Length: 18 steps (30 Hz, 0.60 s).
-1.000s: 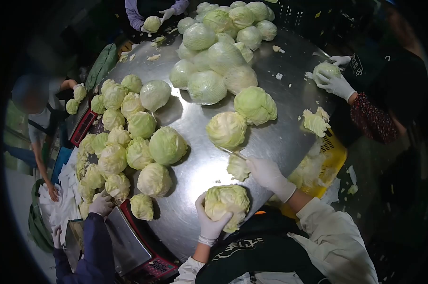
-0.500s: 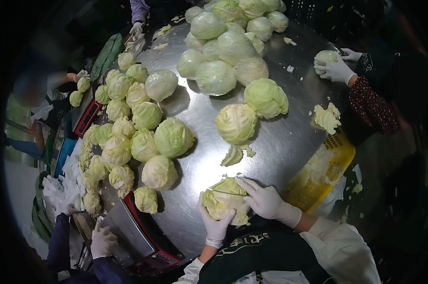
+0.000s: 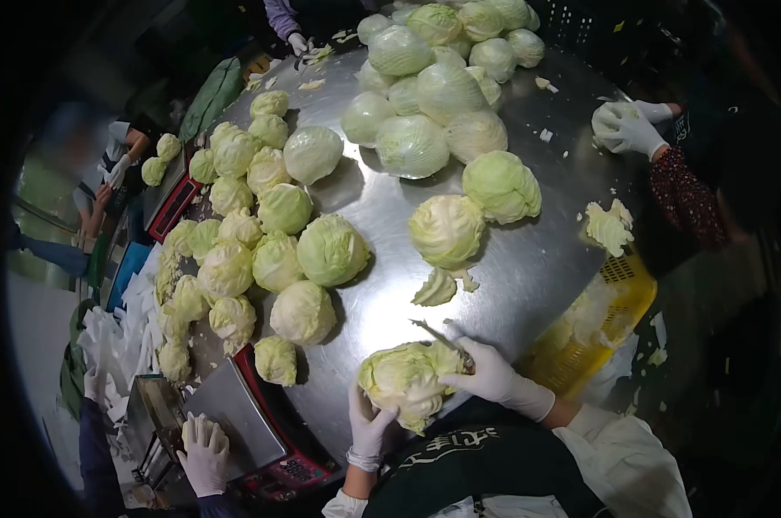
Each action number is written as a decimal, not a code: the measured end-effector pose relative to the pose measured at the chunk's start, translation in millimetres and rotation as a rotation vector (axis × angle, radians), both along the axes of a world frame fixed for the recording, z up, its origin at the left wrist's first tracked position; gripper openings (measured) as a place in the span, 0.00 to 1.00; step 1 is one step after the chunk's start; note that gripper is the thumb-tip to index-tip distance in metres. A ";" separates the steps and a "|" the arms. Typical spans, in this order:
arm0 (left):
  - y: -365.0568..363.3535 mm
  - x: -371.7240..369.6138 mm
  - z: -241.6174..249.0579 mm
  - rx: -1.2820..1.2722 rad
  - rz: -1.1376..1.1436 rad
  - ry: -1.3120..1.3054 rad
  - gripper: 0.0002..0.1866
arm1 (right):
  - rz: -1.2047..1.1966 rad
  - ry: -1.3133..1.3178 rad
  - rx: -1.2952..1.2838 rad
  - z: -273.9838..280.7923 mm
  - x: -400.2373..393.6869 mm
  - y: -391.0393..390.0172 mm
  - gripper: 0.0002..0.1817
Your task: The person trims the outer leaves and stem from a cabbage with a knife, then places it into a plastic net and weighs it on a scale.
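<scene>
At the near edge of the steel table, my left hand [image 3: 371, 423], in a white glove, is closed around the left side of a pale green cabbage [image 3: 401, 377]. My right hand [image 3: 491, 377], gloved too, grips a knife [image 3: 431, 331] whose thin blade points up and left, above the cabbage's right side. The right thumb touches an outer leaf there. Part of the knife's handle is hidden by the fingers. Just beyond the cabbage lie loose leaf pieces [image 3: 435, 287], with two bare cabbages [image 3: 447, 230] behind them.
Many unwrapped cabbages [image 3: 284, 208] cover the table's left side; film-wrapped ones [image 3: 413, 145] are piled at the back. A yellow basket [image 3: 616, 296] of leaves is on the right, a red-framed scale [image 3: 294, 470] lower left. Co-workers' gloved hands [image 3: 628, 129] appear around the table.
The knife blade has come off the cabbage top and turned to point up and left. My left hand shifted slightly left with the cabbage. A co-worker's hand at lower left changed pose.
</scene>
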<state>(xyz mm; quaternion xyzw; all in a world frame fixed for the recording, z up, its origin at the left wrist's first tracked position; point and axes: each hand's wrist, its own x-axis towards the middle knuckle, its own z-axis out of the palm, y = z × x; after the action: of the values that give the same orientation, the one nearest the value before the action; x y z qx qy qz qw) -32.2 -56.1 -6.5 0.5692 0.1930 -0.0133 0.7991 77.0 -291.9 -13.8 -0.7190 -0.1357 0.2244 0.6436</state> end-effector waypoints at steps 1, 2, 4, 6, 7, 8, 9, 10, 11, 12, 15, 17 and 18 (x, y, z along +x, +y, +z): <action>-5.3 -1.3 4.6 0.001 0.004 0.004 0.58 | 0.069 -0.129 -0.160 6.4 -2.5 3.0 0.23; -14.1 -2.4 8.1 0.136 0.072 0.022 0.59 | 0.072 -0.142 -0.152 6.2 -9.8 9.9 0.23; -26.1 1.0 5.0 0.229 0.221 0.042 0.61 | 0.051 -0.290 -0.127 8.7 -19.0 18.0 0.20; -24.3 0.3 6.2 0.229 0.206 0.031 0.62 | -0.007 -0.265 -0.262 -0.6 -7.2 12.0 0.20; -25.1 -1.8 6.9 0.226 0.181 0.025 0.62 | -0.060 -0.241 -0.370 -12.6 6.8 1.3 0.20; -27.4 -2.8 6.6 0.225 0.189 0.021 0.62 | -0.107 -0.102 -0.365 -19.2 19.2 -5.7 0.25; -30.8 -3.5 5.7 0.275 0.157 -0.037 0.63 | -0.103 -0.111 -0.363 -22.4 22.3 -7.3 0.25; -32.6 -7.6 5.3 0.325 0.120 -0.083 0.65 | -0.071 -0.182 -0.366 -9.6 21.2 -7.7 0.28; -32.5 -12.6 1.7 0.323 0.118 -0.075 0.65 | -0.042 -0.249 -0.371 3.0 18.3 -9.3 0.31; -32.5 -15.7 -5.1 0.416 0.043 -0.062 0.68 | -0.013 -0.211 -0.332 14.8 16.5 -2.1 0.37; -32.5 -19.2 -2.7 0.711 -0.106 -0.055 0.71 | 0.360 -0.093 -0.265 30.4 28.2 9.9 0.34; -30.6 -16.9 3.9 0.908 -0.195 -0.128 0.68 | 0.432 -0.133 -0.232 22.3 36.1 8.4 0.31; -29.3 -15.6 3.0 0.907 -0.194 -0.127 0.68 | 0.452 0.058 -0.215 23.3 38.0 3.8 0.29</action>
<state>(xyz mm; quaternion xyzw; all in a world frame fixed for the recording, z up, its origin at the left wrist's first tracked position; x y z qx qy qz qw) -47.8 -85.3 -3.5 0.8762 0.0759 0.0329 0.4748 115.1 -288.2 9.4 -0.7279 -0.2501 0.3964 0.5005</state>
